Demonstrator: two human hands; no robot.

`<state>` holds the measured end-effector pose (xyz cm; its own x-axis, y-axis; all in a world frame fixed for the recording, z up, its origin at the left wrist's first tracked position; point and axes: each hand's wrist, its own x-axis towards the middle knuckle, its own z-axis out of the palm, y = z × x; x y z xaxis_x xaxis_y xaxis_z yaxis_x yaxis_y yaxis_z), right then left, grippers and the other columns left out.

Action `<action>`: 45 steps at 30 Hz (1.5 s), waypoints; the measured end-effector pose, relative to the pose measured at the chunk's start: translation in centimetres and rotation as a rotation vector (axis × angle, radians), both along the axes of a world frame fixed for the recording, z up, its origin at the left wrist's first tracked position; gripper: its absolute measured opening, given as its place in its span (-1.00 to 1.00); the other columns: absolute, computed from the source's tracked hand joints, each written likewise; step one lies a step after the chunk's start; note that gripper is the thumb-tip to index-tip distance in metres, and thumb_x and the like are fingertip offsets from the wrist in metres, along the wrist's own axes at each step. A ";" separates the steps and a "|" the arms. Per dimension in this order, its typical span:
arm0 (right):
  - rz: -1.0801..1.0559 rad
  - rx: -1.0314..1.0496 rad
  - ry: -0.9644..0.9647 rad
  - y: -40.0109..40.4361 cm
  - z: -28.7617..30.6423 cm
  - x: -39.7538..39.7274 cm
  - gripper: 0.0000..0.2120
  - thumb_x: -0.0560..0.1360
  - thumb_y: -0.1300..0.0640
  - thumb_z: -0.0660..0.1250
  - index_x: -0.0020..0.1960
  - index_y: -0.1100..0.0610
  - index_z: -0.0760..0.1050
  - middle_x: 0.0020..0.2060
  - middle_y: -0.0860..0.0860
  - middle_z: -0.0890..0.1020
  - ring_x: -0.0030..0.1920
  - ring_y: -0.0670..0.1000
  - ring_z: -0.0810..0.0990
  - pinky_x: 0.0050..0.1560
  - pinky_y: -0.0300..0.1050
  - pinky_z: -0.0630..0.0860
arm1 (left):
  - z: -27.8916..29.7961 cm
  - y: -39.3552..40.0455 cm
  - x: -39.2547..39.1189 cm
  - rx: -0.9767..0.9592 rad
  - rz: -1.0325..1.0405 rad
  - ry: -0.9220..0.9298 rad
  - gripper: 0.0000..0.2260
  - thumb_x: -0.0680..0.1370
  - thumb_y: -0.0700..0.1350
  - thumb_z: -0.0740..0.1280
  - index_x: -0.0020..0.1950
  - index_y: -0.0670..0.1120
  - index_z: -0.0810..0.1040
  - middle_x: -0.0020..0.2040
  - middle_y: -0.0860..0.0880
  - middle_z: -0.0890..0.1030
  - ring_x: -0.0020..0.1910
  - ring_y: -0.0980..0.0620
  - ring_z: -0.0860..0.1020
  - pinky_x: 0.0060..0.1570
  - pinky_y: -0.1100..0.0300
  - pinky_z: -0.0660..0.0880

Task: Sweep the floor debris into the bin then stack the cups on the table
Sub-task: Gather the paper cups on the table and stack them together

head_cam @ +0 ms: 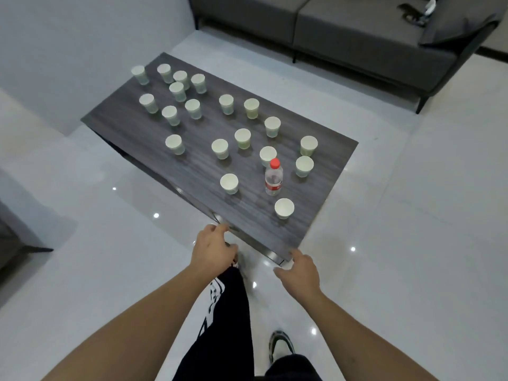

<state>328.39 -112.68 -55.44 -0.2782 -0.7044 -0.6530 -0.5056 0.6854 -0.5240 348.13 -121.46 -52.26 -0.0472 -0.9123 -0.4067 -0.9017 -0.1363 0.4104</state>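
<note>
stacking is not yet begun: cups point(220, 148) stand singly, spread over the table point(154, 133), none nested. floor around it shows no debris, so sweeping appears done. left hand point(213, 250) rests at the near table edge, fingers loosely curled, holding nothing. right hand point(301, 270) touches the near corner, fingers relaxed. bottle point(273, 178) stands among the right-side cups; open floor lies on both sides.

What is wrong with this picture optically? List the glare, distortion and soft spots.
Head view: ceiling lights glint as small bright spots on the glossy floor; wide-angle bending splays the forearms and skews the table; the far cups and sofa look soft, while the bottle is sharper; light is even and shadows under the cups are faint; the left hand and right hand are unblurred.
</note>
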 end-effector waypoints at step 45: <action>0.353 -0.407 0.163 -43.0 -10.2 12.7 -0.65 0.57 0.27 0.23 0.34 0.23 0.51 0.23 0.18 0.56 -0.01 0.33 0.56 -0.05 0.16 0.56 | -12.0 -37.5 9.1 -0.178 0.104 -0.162 -0.85 0.56 -0.09 0.22 -0.06 -0.10 0.56 -0.05 -0.10 0.60 -0.14 -0.17 0.44 -0.24 0.07 0.43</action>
